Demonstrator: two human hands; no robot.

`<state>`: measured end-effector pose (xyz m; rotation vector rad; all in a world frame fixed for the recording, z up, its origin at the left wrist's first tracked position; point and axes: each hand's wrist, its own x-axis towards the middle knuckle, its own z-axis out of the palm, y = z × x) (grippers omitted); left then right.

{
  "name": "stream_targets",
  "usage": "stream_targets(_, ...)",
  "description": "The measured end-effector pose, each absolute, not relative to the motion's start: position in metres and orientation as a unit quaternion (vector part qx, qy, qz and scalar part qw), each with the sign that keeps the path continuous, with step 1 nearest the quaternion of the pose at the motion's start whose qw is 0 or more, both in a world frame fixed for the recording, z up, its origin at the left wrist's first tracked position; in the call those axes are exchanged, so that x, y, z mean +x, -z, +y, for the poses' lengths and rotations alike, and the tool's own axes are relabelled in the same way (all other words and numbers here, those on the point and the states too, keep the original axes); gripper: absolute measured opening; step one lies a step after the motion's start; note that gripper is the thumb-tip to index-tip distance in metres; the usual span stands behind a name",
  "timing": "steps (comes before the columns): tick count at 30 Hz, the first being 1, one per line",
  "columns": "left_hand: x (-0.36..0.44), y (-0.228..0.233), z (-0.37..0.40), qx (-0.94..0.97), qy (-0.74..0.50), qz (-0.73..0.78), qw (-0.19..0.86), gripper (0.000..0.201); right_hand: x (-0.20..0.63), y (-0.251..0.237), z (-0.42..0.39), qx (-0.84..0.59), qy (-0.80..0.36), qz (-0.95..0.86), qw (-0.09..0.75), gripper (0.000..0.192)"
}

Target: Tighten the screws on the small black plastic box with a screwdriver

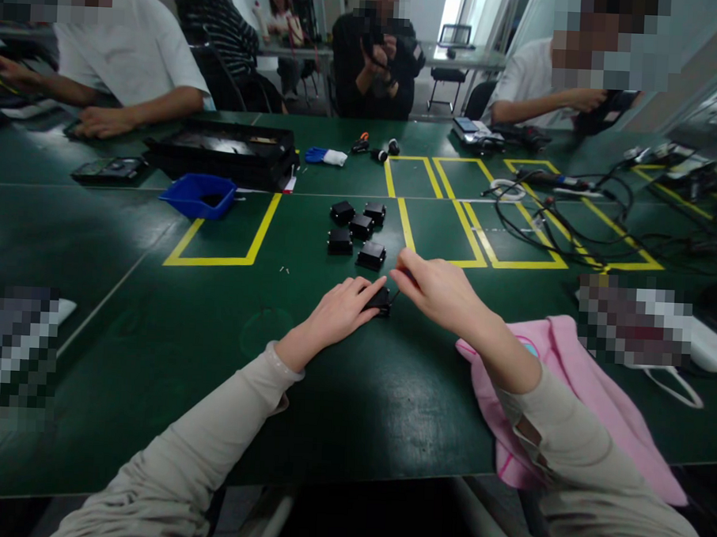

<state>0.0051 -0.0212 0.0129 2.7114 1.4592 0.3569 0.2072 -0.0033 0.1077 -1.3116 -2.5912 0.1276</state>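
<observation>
A small black box-shaped part (381,302) lies on the green table (154,331) in front of me. My left hand (342,307) rests flat over its left side, fingers on top of it. My right hand (437,292) pinches at its upper right edge with thumb and fingertips. Just beyond, several more black parts (358,230) of the same kind sit in a loose cluster. Most of the near part is hidden under my fingers.
A blue tray (199,194) and a long black case (224,152) stand at the back left beside yellow tape outlines (258,236). Tangled cables (563,210) lie at the right. A pink cloth (573,389) lies under my right forearm. Other people sit along the far edge.
</observation>
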Motion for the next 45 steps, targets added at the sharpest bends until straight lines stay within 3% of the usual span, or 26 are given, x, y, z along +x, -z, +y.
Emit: stream_targets(45, 0.0050, -0.0119, -0.0204, 0.876, -0.115, 0.468, 0.021, 0.054, 0.2064, -0.1095, -0.0043, -0.434, -0.065, -0.890, 0.121, 0.030)
